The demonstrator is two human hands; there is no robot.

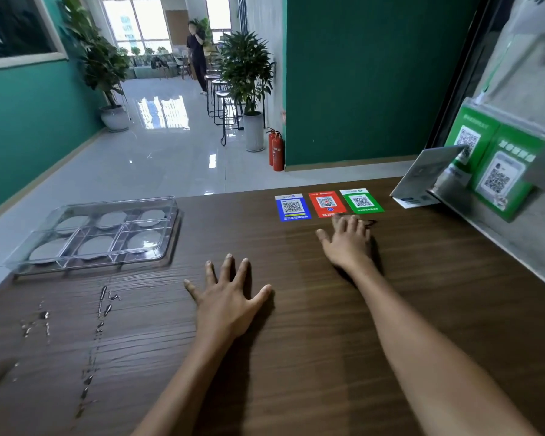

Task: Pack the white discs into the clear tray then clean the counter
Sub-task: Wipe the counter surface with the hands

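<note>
- We see the clear tray point(98, 234) at the far left of the counter point(296, 309), with 6 white discs point(144, 240), 1 in each compartment, so packing looks done to us.
- Our left hand point(230, 297) lies flat on the wood with its fingers spread wide, holding nothing.
- Our right hand point(348, 243) reaches farther out, fingers straight and grip empty, just short of the red QR card point(327, 203); a small dark thing by its fingertips is too blurred to name.
- We judge the tray light, thin-walled, stiff and rather slick; we would take it by both short edges and keep it level so the discs stay seated.
- Water streaks point(103, 305) on the left of the counter still need wiping.
</note>
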